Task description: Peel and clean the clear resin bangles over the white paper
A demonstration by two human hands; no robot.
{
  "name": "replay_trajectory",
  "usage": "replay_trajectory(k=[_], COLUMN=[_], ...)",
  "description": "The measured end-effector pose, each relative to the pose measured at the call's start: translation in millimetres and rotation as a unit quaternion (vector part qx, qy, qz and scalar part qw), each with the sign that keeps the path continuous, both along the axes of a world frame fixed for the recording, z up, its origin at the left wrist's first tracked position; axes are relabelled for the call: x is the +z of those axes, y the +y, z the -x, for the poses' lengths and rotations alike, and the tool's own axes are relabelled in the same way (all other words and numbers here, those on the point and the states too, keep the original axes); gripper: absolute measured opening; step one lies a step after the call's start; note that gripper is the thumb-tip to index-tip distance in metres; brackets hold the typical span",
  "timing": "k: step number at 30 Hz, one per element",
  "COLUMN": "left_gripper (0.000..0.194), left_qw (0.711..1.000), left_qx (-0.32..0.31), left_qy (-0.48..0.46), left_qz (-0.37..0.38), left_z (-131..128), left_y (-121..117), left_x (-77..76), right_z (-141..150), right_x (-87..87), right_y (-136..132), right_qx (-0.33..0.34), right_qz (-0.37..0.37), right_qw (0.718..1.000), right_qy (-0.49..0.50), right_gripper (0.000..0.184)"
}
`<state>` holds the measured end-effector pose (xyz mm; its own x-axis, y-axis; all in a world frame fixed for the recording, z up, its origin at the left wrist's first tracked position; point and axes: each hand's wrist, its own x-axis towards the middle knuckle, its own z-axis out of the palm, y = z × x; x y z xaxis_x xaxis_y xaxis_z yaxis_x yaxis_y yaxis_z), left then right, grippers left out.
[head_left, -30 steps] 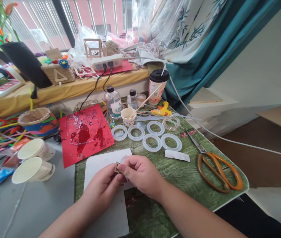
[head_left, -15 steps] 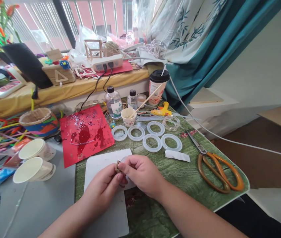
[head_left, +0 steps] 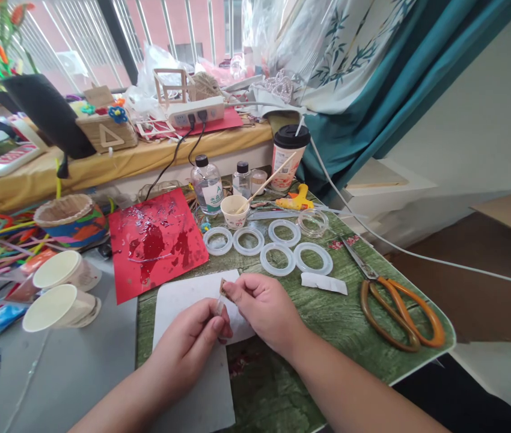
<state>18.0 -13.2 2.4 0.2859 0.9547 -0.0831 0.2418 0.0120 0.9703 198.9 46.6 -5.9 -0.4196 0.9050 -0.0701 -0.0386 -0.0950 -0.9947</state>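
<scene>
a small brown square (head_left: 223, 289) sits pinched in the fingertips of the right hand (head_left: 264, 313), lower centre; the left hand (head_left: 186, 344) curls just beside it, its hold unclear, above a white sheet (head_left: 192, 294) on a green wood-print board (head_left: 327, 313), silicone ring moulds (head_left: 249, 241) beyond.

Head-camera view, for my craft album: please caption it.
Right hand pinches a small brown piece beside the left hand, over a white sheet.
</scene>
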Motion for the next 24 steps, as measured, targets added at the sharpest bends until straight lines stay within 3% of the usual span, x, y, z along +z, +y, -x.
replay_trajectory(k=[4, 9, 13, 16, 21, 24], left_gripper=[0.043, 0.053, 0.056, 0.055, 0.051, 0.051], left_qw=[1.0, 0.991, 0.983, 0.971, 0.948, 0.954], left_qx=[0.004, 0.072, 0.079, 0.123, 0.198, 0.209], left_qy=[-0.021, -0.073, -0.101, -0.13, -0.19, -0.146], left_qz=[0.006, 0.084, 0.134, 0.16, 0.16, 0.156], left_z=[0, 1, 3, 2, 1, 2], left_y=[-2, 5, 6, 6, 13, 17], left_x=[3.0, 3.7, 0.9, -3.1, -3.5, 2.4], right_z=[-5, -7, -2, 2, 4, 3], right_x=[1.7, 1.0, 2.4, 3.0, -2.2, -3.2], right_y=[4, 9, 6, 4, 4, 3], right_qx=[0.018, -0.037, 0.04, 0.073, 0.024, 0.003], right_qz=[-0.025, -0.03, -0.01, 0.026, 0.072, 0.007], right_qw=[0.999, 0.999, 0.998, 0.993, 0.993, 0.999], right_qy=[-0.023, 0.011, 0.051, 0.084, 0.089, 0.032], right_gripper=[0.053, 0.044, 0.043, 0.046, 0.044, 0.034])
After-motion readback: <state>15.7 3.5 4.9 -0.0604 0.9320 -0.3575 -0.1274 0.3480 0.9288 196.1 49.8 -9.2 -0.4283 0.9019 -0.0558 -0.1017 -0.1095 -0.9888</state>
